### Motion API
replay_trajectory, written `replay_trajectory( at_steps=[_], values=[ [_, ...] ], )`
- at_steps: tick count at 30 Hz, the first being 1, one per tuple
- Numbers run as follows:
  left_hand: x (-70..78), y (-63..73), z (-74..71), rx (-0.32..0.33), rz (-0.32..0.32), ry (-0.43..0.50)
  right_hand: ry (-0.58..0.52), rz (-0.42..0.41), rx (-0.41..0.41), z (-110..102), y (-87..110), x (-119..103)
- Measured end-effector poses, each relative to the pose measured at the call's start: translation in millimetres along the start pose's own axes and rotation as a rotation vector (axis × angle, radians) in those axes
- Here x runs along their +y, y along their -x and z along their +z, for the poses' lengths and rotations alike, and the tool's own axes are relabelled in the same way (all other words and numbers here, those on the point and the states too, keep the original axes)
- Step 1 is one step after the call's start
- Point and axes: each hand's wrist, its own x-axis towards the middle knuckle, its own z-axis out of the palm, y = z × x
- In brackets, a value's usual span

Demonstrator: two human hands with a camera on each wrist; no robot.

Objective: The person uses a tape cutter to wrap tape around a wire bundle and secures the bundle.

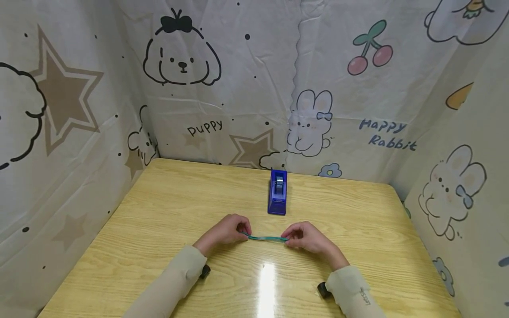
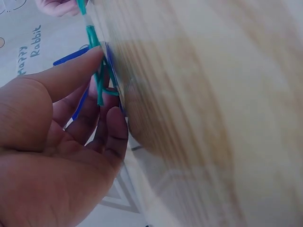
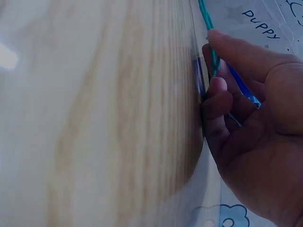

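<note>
A thin green cord (image 1: pixel 272 239) stretches nearly level between both hands, close over the wooden table. Its middle has a pale, clear band (image 1: pixel 260 238) around it, like tape. My left hand (image 1: pixel 232 229) pinches the left end between thumb and fingers; in the left wrist view the cord (image 2: pixel 98 85) shows as several strands, one bent sideways at the end. On the other side my right hand (image 1: pixel 309 237) pinches the right end, with the doubled green strands (image 3: pixel 206 16) running out past the thumb. Straight behind the cord stands a blue tape dispenser (image 1: pixel 277 205) holding a clear roll.
The light wooden table (image 1: pixel 191 190) is bounded at the back and sides by a pale curtain (image 1: pixel 254 88) printed with cartoon animals and stars. A bright light reflection lies on the tabletop in front of the hands. Small black devices (image 1: pixel 324 290) sit at both wrists.
</note>
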Motion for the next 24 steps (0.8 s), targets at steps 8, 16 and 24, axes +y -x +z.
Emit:
replay_trajectory(
  at_steps=[8, 16, 24],
  values=[
    [-1.2, 1.4, -0.7, -0.003, 0.013, -0.042, 0.023, 0.014, 0.009, 1.3, -2.1, 3.5],
    [-2.8, 1.4, -2.1, -0.002, 0.014, -0.041, 0.028, 0.019, 0.007, 0.9, -1.7, 1.5],
    [-2.2, 2.9, -3.9, -0.015, 0.002, -0.049, 0.012, -0.005, 0.007, 0.8, -2.0, 3.4]
  ],
)
